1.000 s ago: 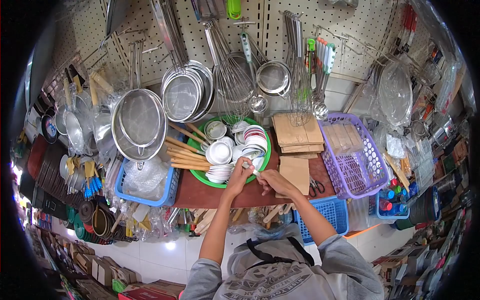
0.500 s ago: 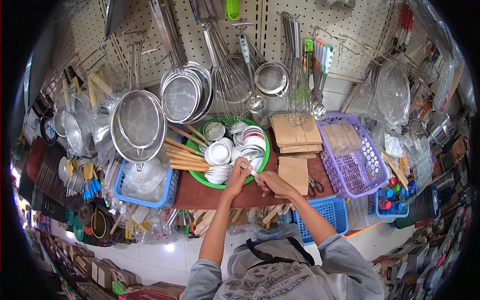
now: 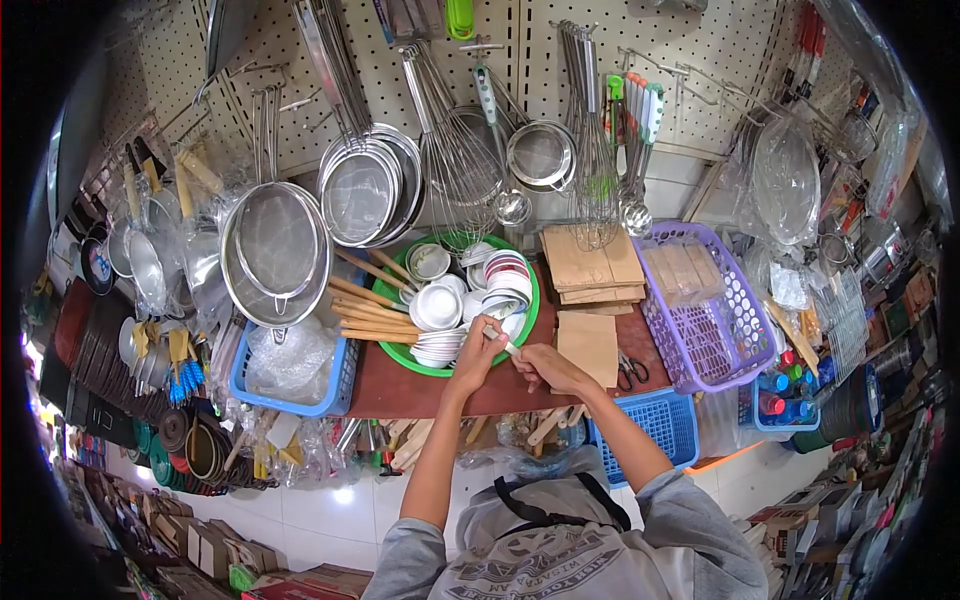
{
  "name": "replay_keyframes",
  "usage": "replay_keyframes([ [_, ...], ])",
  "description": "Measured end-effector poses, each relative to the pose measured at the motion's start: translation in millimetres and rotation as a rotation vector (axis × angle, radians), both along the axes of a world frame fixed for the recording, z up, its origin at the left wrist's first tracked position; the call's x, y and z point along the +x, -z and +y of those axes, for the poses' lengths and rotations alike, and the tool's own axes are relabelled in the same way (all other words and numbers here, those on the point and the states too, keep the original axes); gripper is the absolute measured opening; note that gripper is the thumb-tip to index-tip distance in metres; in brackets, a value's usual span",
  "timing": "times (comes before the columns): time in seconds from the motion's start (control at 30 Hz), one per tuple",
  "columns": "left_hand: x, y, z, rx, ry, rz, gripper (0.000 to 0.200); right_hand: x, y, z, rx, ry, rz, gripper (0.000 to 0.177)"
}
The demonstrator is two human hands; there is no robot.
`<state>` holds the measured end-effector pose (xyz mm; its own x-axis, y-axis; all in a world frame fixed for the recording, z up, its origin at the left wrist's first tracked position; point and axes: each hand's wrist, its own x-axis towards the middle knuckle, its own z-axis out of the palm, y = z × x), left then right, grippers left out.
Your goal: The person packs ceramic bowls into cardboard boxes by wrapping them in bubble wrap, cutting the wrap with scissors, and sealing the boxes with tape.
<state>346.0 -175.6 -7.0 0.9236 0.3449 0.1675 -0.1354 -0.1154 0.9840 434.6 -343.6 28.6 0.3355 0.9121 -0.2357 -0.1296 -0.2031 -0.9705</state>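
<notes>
Both hands meet over the front edge of the green basin (image 3: 536, 318). A slim white piece (image 3: 511, 348), too small to name, runs between them. My left hand (image 3: 481, 352) is closed around its upper left end. At its lower right end, my right hand (image 3: 548, 368) has its fingers curled on it. Just behind the hands, the basin holds stacked small white bowls (image 3: 437, 307) and a few red-rimmed ones. Several wooden handles (image 3: 378, 322) stick out over the basin's left rim. To the right of my hands lies a flat brown cardboard piece (image 3: 588, 346).
Brown cardboard pieces (image 3: 592, 262) are stacked behind. A purple basket (image 3: 712, 340) with wrapped packs stands right, scissors (image 3: 631, 371) in front of it. A blue basket (image 3: 345, 375) of plastic wrap is left, another blue basket (image 3: 660, 425) lower right. Strainers (image 3: 277, 250) and whisks (image 3: 460, 175) hang at the back.
</notes>
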Motion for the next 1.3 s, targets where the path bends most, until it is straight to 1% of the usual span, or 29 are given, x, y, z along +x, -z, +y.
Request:
replay_keyframes([
  [0.17, 1.5, 10.1, 4.1, 0.008, 0.005, 0.004, 0.021, -7.9, -3.7, 0.5, 0.031, 0.024, -0.078, 0.038],
  [0.27, -0.4, 6.2, 3.0, 0.046, -0.014, 0.011, 0.022, -9.4, -6.8, 1.4, 0.027, 0.027, -0.127, 0.039],
  [0.4, -1.0, 6.3, 2.6, 0.028, -0.016, 0.048, 0.023, -7.8, -7.1, 2.9, 0.036, 0.028, -0.168, 0.04],
  [0.47, 0.3, 12.5, 5.8, 0.033, -0.011, 0.058, 0.024, -8.7, -10.6, 2.5, 0.015, 0.035, -0.144, 0.04],
  [0.57, -2.8, 1.9, 3.7, 0.01, -0.017, 0.117, 0.025, -10.3, -10.5, 2.2, 0.01, 0.048, -0.142, 0.039],
  [0.67, -1.6, 5.3, 3.1, 0.072, -0.031, 0.04, 0.026, -8.2, 0.5, 2.1, 0.025, 0.039, -0.115, 0.039],
  [0.8, -0.6, 7.7, 3.9, 0.064, -0.029, 0.05, 0.026, -12.4, -1.5, -0.1, 0.033, 0.079, -0.039, 0.037],
  [0.9, 1.6, 13.1, 3.3, 0.062, -0.034, 0.044, 0.027, -10.7, 4.9, 0.8, 0.021, 0.093, -0.037, 0.035],
  [1.0, 1.7, 15.6, 3.8, 0.054, -0.041, 0.038, 0.027, -12.5, 0.9, -1.2, 0.027, 0.079, -0.027, 0.034],
  [1.1, 2.3, 17.5, 4.9, 0.069, -0.04, 0.031, 0.026, -7.3, 9.9, -0.5, 0.032, 0.05, -0.009, 0.035],
  [1.2, 0.3, 12.0, 3.0, 0.056, -0.019, 0.042, 0.026, -7.3, -1.0, -6.5, 0.029, -0.004, -0.027, 0.032],
  [1.3, -0.9, 3.1, 2.3, 0.026, 0.003, 0.041, 0.03, -13.3, -25.8, -12.2, -0.008, 0.003, -0.072, 0.02],
])
